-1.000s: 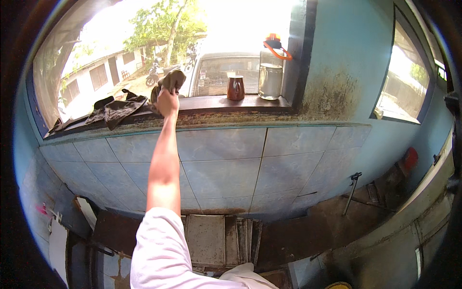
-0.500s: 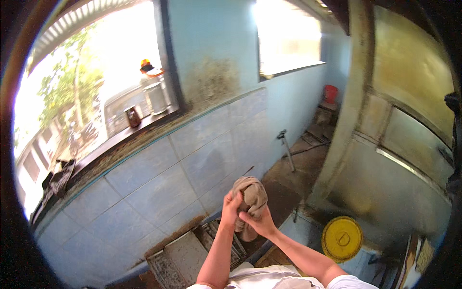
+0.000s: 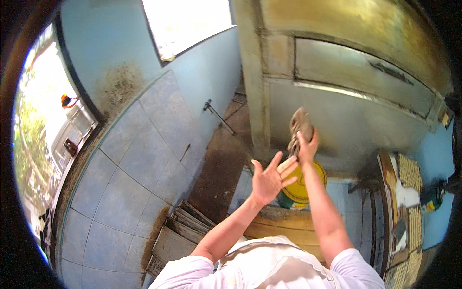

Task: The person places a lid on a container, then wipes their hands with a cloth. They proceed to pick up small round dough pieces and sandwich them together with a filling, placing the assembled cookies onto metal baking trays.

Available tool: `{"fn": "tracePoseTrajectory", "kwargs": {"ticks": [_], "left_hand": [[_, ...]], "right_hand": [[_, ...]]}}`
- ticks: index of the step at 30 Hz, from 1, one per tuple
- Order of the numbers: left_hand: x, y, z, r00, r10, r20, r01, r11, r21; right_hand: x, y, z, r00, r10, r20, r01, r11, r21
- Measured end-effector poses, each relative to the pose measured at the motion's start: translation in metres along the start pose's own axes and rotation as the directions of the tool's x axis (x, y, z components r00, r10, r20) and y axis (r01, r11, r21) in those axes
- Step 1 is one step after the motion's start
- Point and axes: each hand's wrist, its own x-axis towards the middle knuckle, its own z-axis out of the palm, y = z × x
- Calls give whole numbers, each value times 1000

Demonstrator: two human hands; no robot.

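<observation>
A crumpled brown-grey cloth (image 3: 299, 122) is bunched in my right hand (image 3: 308, 146), which closes on it at the upper end of my outstretched arm. Lower and to its left, my left hand (image 3: 270, 182) holds nothing, its palm turned up and its fingers spread. The cloth stays apart from the left hand's fingertips by a small gap. Beneath both hands stands a bucket with a round yellow lid (image 3: 312, 185), partly covered by my hands and right forearm.
A large metal cabinet or oven (image 3: 346, 120) stands ahead. Dark metal trays (image 3: 175, 248) lean by the tiled wall (image 3: 113, 202) at left. Below me is a wooden board (image 3: 269, 226). At right, a table (image 3: 387, 183) carries tan gridded pieces (image 3: 410, 172).
My view has turned right toward the metal cabinet. Both hands were on the cloth; the left has let go and opened, while the right carries the cloth away to the right.
</observation>
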Motion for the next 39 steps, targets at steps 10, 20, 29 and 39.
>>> {"fn": "tracePoseTrajectory", "kwargs": {"ticks": [10, 20, 29, 39], "left_hand": [[57, -92, -32, 953, 196, -230, -166, 976, 142], [54, -82, 10, 988, 9, -152, -12, 1000, -22], [27, -48, -34, 975, -91, -205, 155, 933, 324], [-3, 68, -64, 850, 342, -402, -260, 934, 244]], "right_hand": [[-104, -88, -95, 816, -447, 367, 528, 835, -157], [2, -62, -69, 887, -425, 179, 461, 826, -323], [-77, -117, -38, 732, 293, 615, -625, 649, 434], [-81, -124, -54, 757, 263, 599, -646, 155, 748]]}}
